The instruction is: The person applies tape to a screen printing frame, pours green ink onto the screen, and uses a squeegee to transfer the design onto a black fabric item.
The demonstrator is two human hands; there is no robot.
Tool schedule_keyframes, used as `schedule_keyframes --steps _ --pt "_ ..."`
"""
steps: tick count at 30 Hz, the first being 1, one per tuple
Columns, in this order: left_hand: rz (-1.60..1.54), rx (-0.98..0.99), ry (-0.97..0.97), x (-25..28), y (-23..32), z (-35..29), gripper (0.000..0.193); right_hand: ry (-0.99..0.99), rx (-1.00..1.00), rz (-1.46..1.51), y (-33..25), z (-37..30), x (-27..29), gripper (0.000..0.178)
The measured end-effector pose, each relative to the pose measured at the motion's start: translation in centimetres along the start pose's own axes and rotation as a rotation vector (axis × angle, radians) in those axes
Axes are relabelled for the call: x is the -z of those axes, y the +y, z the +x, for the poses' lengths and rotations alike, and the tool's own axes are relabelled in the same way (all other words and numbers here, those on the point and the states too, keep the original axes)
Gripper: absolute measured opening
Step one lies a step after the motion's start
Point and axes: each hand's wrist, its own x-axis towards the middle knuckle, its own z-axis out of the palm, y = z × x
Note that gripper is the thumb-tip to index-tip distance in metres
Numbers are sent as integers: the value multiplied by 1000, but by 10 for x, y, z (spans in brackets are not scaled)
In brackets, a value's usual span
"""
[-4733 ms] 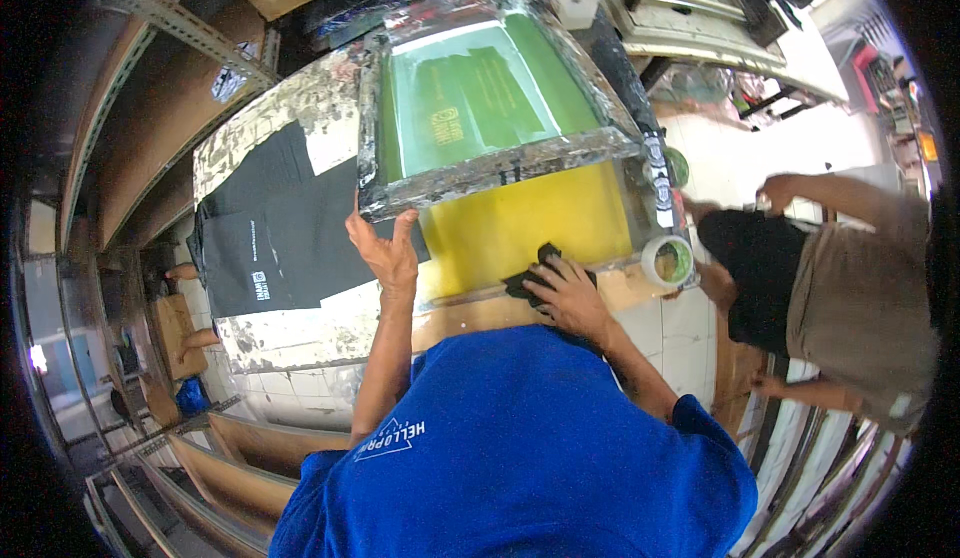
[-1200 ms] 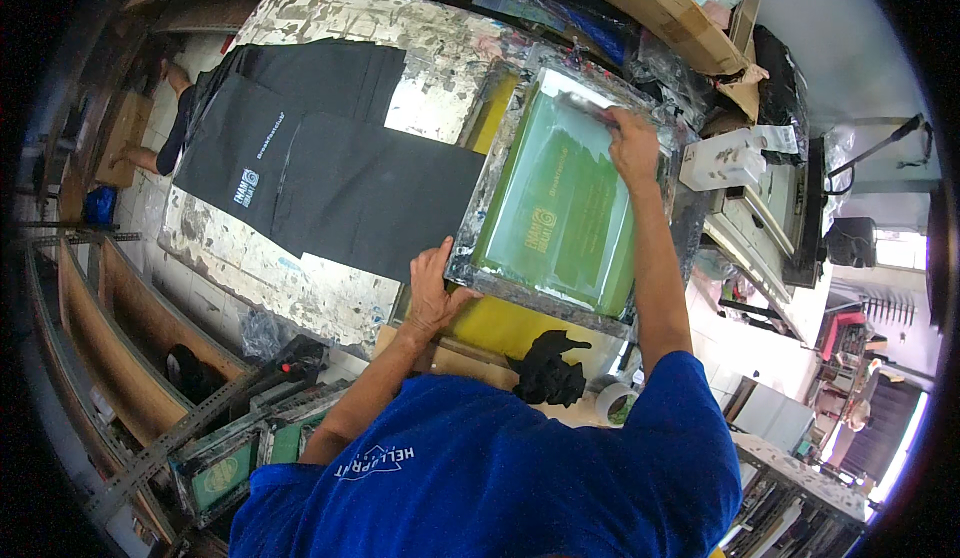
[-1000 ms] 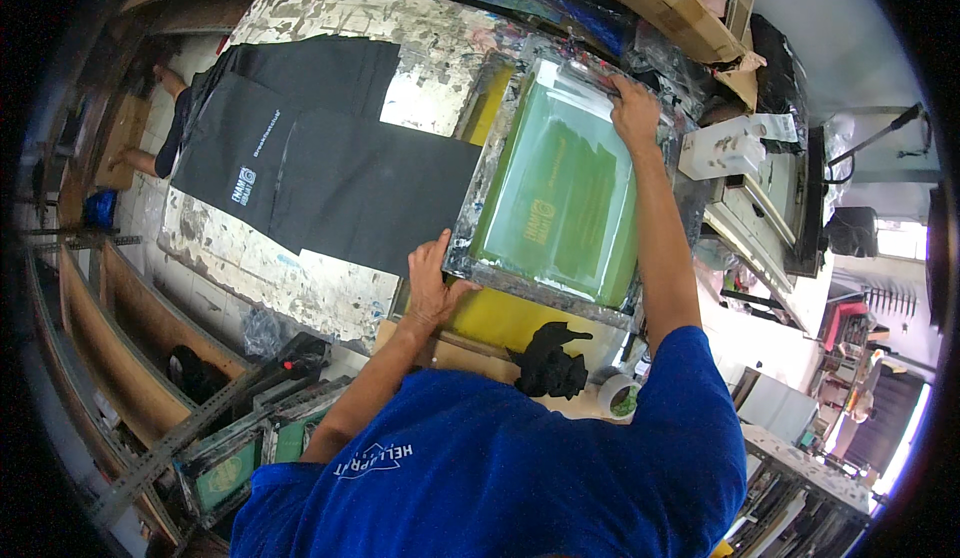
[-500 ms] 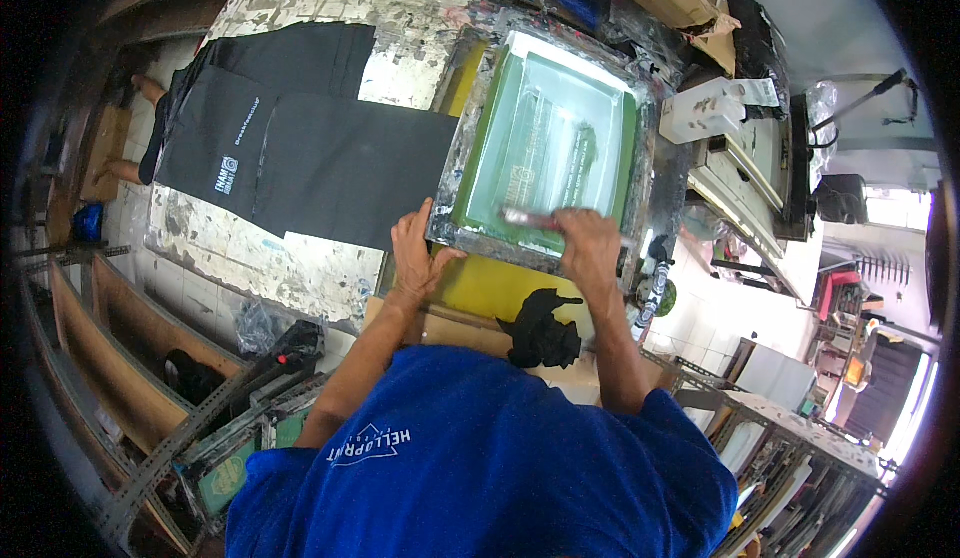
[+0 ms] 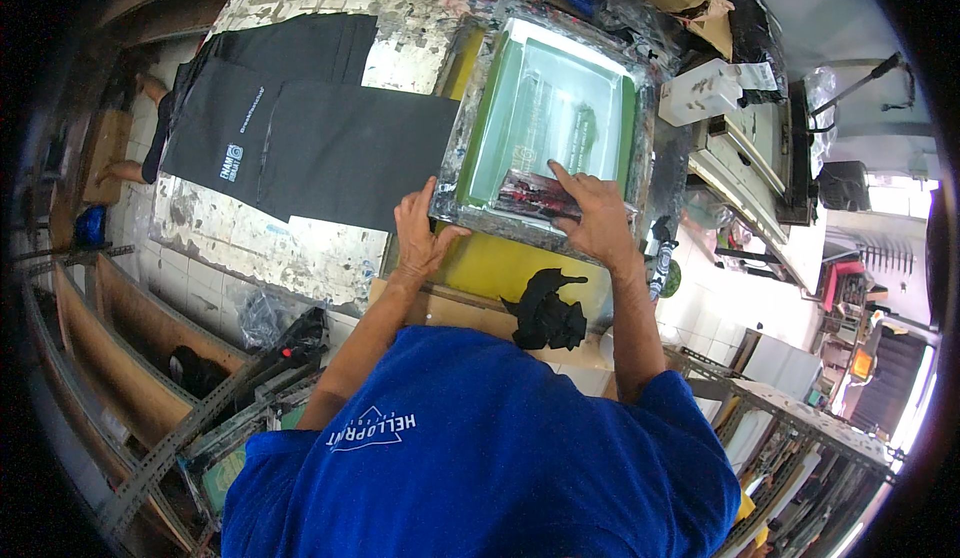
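A screen printing frame (image 5: pixel 468 128) with green-edged mesh lies on the table in front of me. My left hand (image 5: pixel 420 233) grips its near left corner, fingers along the outer side and thumb at the near edge. My right hand (image 5: pixel 600 220) is over the near end of the mesh, around a squeegee (image 5: pixel 530 195) stained dark and red. The index finger stretches past it over the mesh and the thumb is on the near side; the other fingers are mostly hidden. Left of the frame lie black fabric pieces (image 5: pixel 350 148), one with a small white print.
A yellow board (image 5: pixel 500 273) shows beneath the frame. A crumpled black cloth (image 5: pixel 548 313) lies near my body. To the right is a white plastic container (image 5: pixel 700 93). Wooden shelving (image 5: pixel 130 348) stands at lower left, a metal rack (image 5: pixel 790 428) at lower right.
The squeegee has come to the near end of the mesh and tipped, showing its broad face. My right index finger is now stretched out. My left hand stays at the corner.
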Motion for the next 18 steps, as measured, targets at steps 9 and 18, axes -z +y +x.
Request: schedule_keyframes --steps 9,18 --pt "3 -64 48 3 0 3 99 -35 -128 -150 -5 1 -12 104" --pt "127 -28 -12 5 -3 6 87 98 -116 -146 22 3 -61 93"
